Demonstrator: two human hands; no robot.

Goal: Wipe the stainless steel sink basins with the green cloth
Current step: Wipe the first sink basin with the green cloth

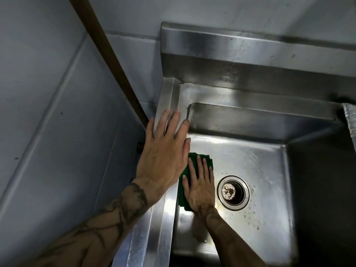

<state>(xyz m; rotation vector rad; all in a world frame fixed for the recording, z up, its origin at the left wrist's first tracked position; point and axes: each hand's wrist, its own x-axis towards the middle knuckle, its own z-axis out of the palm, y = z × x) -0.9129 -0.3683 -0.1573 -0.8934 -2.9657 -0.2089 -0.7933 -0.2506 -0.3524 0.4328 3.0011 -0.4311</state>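
On my left a dull grey-blue wall with faint panel seams meets the paler back wall, a brown pipe slanting down the corner (the light is dim and cool), and a crinkled silvery sheet shows at far right.

Green cloth lies flat on the floor of the sink basin, against its left wall and just left of the drain, with the right hand flat on top. Basin is square, shiny steel, with droplets around the drain.
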